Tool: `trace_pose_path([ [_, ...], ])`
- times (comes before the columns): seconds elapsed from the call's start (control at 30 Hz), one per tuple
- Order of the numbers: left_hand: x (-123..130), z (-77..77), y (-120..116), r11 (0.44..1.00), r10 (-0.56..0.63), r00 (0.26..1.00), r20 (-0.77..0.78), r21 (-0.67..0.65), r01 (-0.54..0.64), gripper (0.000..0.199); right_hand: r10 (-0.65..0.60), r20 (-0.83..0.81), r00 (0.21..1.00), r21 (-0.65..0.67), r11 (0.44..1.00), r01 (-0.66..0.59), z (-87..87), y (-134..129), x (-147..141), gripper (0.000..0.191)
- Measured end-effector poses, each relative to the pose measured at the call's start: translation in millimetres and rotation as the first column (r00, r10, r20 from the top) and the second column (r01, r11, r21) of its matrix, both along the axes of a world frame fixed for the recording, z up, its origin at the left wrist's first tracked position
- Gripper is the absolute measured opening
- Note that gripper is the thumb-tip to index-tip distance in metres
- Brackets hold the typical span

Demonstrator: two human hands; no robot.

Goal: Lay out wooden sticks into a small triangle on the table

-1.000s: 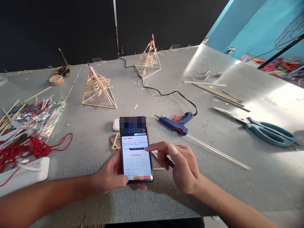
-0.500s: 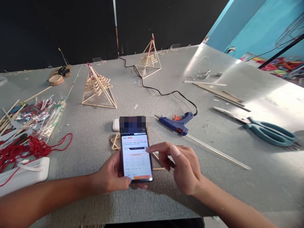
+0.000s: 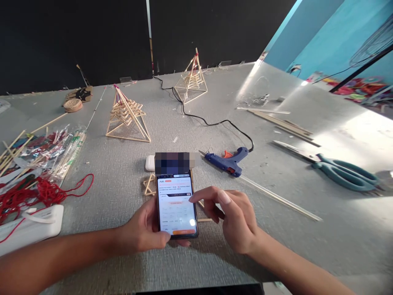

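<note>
My left hand grips a smartphone from its left side and bottom, screen lit and facing up. Beside it on the right is my right hand, whose forefinger tip touches the right part of the screen while the other fingers curl loosely and hold nothing. Under the phone lie a few short wooden sticks and a small stick triangle. A small white case sits just beyond the phone's top edge.
A blue glue gun with a black cord lies past the phone. Teal scissors and long sticks lie to the right. Two stick pyramids stand farther back. Red string, packets of sticks and a white box are at left.
My right forefinger slid slightly down and right on the screen, and the page on the phone shifted. The head camera dipped a little. My left hand keeps its hold.
</note>
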State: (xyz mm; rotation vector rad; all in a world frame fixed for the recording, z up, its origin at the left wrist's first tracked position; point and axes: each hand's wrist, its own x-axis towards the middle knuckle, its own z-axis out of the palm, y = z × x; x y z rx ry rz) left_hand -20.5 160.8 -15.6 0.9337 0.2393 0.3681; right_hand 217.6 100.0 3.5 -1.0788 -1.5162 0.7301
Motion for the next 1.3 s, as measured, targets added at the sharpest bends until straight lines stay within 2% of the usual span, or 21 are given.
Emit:
trace_pose_path([
  [0.6, -1.1, -2.1, -3.0, 1.000, 0.002, 0.999, -0.043, 0.025, -0.001, 0.063, -0.025, -0.007, 1.000, -0.012, 1.000, 0.025, -4.5, 3.0, 0.0, 0.047],
  [1.1, 1.3, 0.8, -0.8, 0.999, 0.000, 1.000, 0.010, 0.039, -0.001, 0.062, -0.025, 0.043, 0.999, 0.058, 0.998, 0.022, 0.1, 1.6, 0.3, 0.051],
  [1.3, 0.8, 0.5, -0.7, 1.000, 0.010, 1.000, -0.015, 0.024, -0.009, 0.065, -0.045, 0.051, 0.998, 0.073, 0.996, 0.041, 0.9, 1.2, 0.1, 0.054],
])
